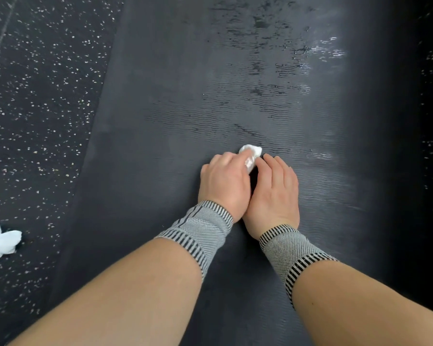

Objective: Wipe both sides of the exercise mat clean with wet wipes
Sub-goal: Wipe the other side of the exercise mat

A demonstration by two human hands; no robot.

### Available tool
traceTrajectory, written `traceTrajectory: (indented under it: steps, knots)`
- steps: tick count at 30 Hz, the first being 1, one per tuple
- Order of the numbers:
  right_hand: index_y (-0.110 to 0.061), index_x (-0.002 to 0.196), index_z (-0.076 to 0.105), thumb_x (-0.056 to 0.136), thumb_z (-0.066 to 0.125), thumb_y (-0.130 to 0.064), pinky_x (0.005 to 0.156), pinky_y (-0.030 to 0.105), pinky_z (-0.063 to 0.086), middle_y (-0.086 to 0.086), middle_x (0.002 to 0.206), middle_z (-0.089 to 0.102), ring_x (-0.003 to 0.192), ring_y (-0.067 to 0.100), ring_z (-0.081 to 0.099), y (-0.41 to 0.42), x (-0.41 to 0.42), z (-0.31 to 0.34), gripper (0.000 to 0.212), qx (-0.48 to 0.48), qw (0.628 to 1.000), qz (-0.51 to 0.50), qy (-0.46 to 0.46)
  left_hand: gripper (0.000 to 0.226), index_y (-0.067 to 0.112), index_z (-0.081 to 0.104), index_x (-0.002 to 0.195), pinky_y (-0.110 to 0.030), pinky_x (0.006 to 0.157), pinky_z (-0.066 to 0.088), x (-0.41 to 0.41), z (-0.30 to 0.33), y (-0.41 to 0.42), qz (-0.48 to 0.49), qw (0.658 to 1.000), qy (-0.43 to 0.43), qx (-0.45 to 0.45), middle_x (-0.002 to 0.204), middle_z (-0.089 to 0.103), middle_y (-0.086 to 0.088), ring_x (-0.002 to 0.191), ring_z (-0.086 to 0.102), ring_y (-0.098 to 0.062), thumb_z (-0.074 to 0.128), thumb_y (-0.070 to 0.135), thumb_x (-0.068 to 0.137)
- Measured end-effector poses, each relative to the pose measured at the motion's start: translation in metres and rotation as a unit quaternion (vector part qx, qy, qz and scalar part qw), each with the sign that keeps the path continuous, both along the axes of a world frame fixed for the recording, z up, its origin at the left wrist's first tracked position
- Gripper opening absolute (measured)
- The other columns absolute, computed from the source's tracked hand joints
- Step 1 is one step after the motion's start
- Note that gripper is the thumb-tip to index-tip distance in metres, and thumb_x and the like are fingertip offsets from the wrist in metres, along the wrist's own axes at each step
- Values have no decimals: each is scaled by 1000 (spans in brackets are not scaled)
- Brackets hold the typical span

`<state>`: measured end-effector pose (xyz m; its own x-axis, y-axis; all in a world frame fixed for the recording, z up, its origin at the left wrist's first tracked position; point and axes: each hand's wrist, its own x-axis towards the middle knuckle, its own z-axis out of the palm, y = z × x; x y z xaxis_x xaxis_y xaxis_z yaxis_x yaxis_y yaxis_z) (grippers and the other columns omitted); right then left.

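Observation:
A dark grey ribbed exercise mat (160, 96) lies flat on the floor and runs away from me. Wet streaks shine on its far middle and right. A small bunched white wet wipe (251, 153) is pressed on the mat in the middle of the view. My left hand (225, 183) is closed over the wipe, its fingers on top of it. My right hand (276, 193) lies right beside it, fingers together, fingertips touching the wipe's right side. Both wrists wear grey striped bands. Most of the wipe is hidden under my hands.
Black rubber floor with white flecks (35, 108) lies to the left of the mat and along the far right edge. A crumpled white wipe (0, 240) sits on the floor at the left, just off the mat's edge.

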<state>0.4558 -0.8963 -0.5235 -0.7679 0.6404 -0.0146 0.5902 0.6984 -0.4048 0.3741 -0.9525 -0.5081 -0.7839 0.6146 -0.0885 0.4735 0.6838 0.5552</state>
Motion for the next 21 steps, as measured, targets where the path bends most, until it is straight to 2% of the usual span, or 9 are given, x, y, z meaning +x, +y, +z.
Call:
traceTrajectory:
  steps: [2,5,9,12,16,19,21]
  knots:
    - [0,130,48,89,53,-25,110,51,27,15,136,49,132,34,37,-1,-1,1,48,4,1000,-11,25,40,18,57,130,-40,93,39,0,-4,-7,34,999,-13,33,114,65,-2,107,54,-24,47,13,91]
    - [1,126,51,87,56,-20,108,53,30,16,132,52,129,35,41,-1,-1,1,45,3,999,-16,41,32,17,62,123,-41,100,33,4,-10,-8,76,996,43,15,130,59,2,123,47,-20,56,16,91]
    - [0,130,48,89,54,-16,109,52,29,14,134,50,131,34,40,0,0,-2,45,-11,999,-12,43,29,20,63,120,-41,98,32,5,-17,-5,57,995,79,-25,133,56,5,124,46,-20,53,22,92]
    - [-8,135,47,93,38,-23,110,47,29,9,132,54,129,31,41,2,0,3,46,-32,998,-20,55,32,20,61,121,-42,97,33,6,-17,-5,50,994,89,-44,134,55,3,124,46,-22,52,24,91]
    - [-23,132,53,90,38,-25,92,38,35,-2,110,65,111,25,48,13,-10,15,44,-77,987,-97,103,32,20,60,122,-42,96,34,6,-17,-3,44,993,97,-56,134,54,4,124,46,-22,55,24,91]
    - [-27,120,63,88,38,-33,86,37,38,-2,104,65,99,29,48,23,-29,19,41,-67,994,-65,52,34,23,56,128,-40,100,28,4,-19,-3,46,994,77,-69,140,49,6,128,38,-20,49,28,96]
    - [-28,113,67,91,45,-33,86,37,39,0,103,61,96,27,45,25,-40,19,31,-66,997,-41,18,36,24,53,131,-39,101,25,5,-19,-4,38,994,70,-75,142,46,6,130,35,-19,48,29,96]
